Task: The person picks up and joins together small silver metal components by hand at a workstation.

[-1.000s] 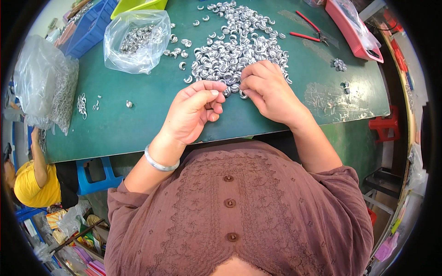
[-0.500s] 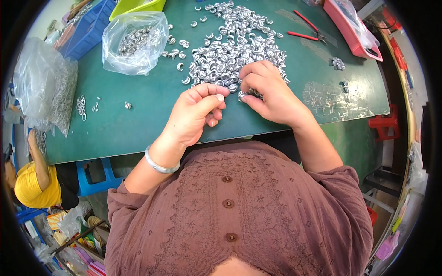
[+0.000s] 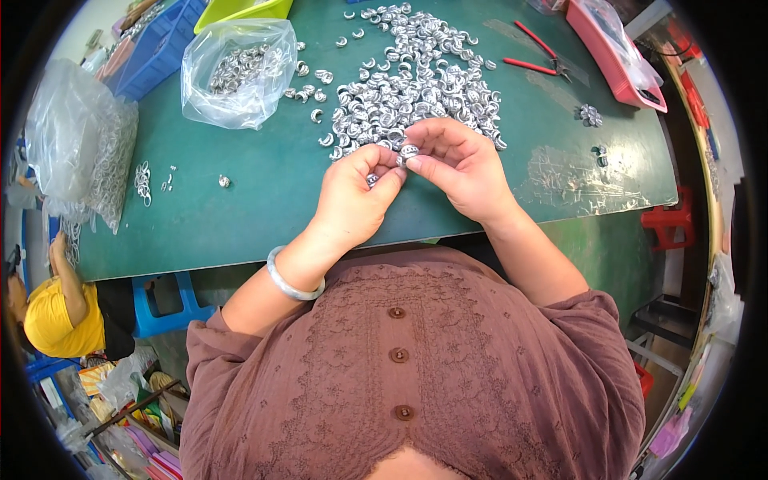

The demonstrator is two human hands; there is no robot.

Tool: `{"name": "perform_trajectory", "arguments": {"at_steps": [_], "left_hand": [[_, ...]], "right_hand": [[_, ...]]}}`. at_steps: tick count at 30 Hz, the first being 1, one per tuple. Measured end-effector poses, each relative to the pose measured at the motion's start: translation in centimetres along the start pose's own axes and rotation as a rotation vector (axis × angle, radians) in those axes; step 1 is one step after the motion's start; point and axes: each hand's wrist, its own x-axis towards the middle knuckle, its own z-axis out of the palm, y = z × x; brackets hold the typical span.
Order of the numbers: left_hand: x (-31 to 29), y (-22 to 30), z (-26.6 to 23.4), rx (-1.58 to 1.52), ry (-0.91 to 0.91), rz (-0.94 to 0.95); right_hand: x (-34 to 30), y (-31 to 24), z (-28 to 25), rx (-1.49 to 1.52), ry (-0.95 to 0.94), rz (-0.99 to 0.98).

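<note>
At the near edge of a pile of silver C-shaped metal pieces (image 3: 408, 104), my two hands meet at the fingertips. My right hand (image 3: 464, 172) pinches a rounded silver metal piece (image 3: 409, 150) between thumb and fingers. Touching its lower left side are the thumb and forefinger of my left hand (image 3: 352, 196), closed on a small silver bit. Another silver piece (image 3: 372, 180) shows between the curled fingers of that hand, partly hidden. How the pieces join at the fingertips is too small to tell.
A clear bag of metal pieces (image 3: 238, 104) and a bulging plastic bag (image 3: 80, 152) stand left. Red-handled pliers (image 3: 532, 67) and a pink bin (image 3: 612, 60) are at the right. A person in yellow (image 3: 66, 320) sits left; a blue stool (image 3: 172, 304) stands below the table (image 3: 264, 176).
My right hand has drawn left from the pile's edge with a silver piece. My left hand has shifted right, and its fingertips now meet the right hand's.
</note>
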Motion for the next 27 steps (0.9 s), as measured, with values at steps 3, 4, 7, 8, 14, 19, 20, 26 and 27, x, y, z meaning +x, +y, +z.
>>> {"name": "perform_trajectory", "arguments": {"at_steps": [3,4,7,8,14,19,20,26,27], "left_hand": [[0.0,-0.2,0.1,0.249,0.059,0.199],[-0.1,0.0,0.1,0.249,0.059,0.199],[-0.4,0.8,0.2,0.289,0.050,0.143],[-0.4,1.0,0.2,0.320,0.055,0.141],[-0.4,0.7,0.1,-0.069,0.043,0.153],[-0.9,1.8,0.1,-0.289,0.025,0.113],[-0.9,1.6,0.2,-0.289,0.025,0.113],[-0.8,1.0,0.3,-0.222,0.077,0.229],[-0.8,1.2,0.2,-0.237,0.069,0.204]], "right_hand": [[0.0,0.1,0.0,-0.062,0.031,-0.009],[0.0,0.2,-0.1,-0.062,0.031,-0.009],[0.0,0.4,-0.2,-0.106,0.015,0.005],[0.0,0.4,-0.2,-0.049,0.022,0.003],[0.0,-0.2,0.3,0.133,0.042,-0.026],[-0.1,-0.4,0.2,-0.069,0.002,-0.183],[-0.1,-0.3,0.2,-0.068,0.002,-0.182],[-0.2,0.1,0.1,-0.154,-0.051,-0.280],[-0.4,0.0,0.2,-0.140,-0.026,-0.225]]}}
